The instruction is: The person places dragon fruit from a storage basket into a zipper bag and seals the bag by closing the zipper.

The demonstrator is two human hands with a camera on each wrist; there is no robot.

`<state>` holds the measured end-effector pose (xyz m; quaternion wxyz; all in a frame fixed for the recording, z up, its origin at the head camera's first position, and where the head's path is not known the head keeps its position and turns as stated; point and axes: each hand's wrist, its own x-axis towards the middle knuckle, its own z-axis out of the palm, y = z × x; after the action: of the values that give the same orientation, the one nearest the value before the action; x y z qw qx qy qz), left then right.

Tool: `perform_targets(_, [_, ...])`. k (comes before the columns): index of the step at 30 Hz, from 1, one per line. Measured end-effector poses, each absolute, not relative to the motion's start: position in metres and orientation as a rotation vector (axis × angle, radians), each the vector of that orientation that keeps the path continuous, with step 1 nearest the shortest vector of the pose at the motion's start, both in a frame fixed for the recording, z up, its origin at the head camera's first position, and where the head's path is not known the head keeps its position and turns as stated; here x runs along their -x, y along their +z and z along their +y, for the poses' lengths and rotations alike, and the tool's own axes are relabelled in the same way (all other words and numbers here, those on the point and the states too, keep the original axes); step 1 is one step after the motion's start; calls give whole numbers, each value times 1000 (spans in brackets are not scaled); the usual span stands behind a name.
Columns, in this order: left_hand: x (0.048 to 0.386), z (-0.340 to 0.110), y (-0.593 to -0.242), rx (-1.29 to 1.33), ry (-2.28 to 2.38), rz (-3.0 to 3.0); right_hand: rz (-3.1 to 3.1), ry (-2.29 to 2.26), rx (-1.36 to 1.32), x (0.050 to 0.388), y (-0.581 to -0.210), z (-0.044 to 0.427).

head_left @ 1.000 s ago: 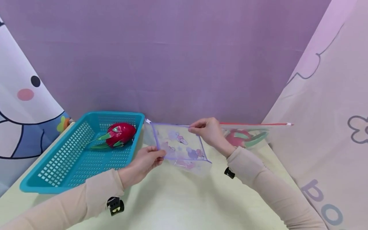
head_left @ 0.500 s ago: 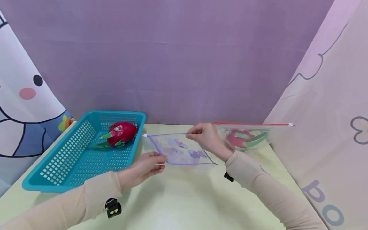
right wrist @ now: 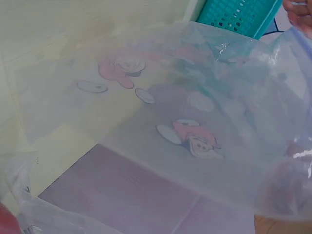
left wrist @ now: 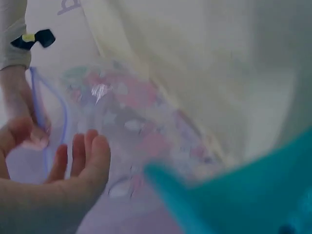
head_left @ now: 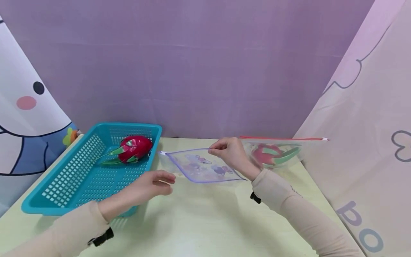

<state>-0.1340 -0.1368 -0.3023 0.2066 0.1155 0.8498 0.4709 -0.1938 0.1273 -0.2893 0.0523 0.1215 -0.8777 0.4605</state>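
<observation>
My right hand [head_left: 232, 155] pinches the far rim of a clear zip bag [head_left: 208, 173] with a purple edge and cartoon prints. The bag's mouth gapes upward above the table. Left of it, my left hand [head_left: 144, 187] hovers apart from the rim, fingers loosely bent and holding nothing, beside a teal basket [head_left: 57, 167]. A red dragon fruit [head_left: 138, 148] with green leaf tips lies in the basket's far end. In the left wrist view the printed bag [left wrist: 122, 141] spreads beyond the fingers. The right wrist view shows mostly the bag's printed side [right wrist: 146, 117].
Behind the right hand stands a second clear zip bag [head_left: 308, 150] with a red zipper, a red-and-green item inside. The pale yellow table [head_left: 199, 221] meets a purple backdrop [head_left: 205, 89], with printed cloth [head_left: 369, 150] along the right side.
My left hand has let go of the bag's near rim and moved left toward the basket. The bag was lowered, its mouth tipping upward. My right hand keeps its pinch.
</observation>
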Motion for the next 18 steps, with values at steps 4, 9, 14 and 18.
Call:
perform_targets(4, [141, -161, -286, -547, 1265, 2409, -2647, 1427, -373, 194, -289, 130])
perform_targets(9, [163, -194, -275, -662, 1207, 2629, -2632, 1433, -374, 195, -289, 132])
perform_targets(14, [189, -222, -270, -640, 1080, 2854, -2628, 1443, -367, 195, -290, 132])
perform_targets(18, [213, -240, -275, -612, 980, 2933, -2638, 1448, -356, 195, -291, 131])
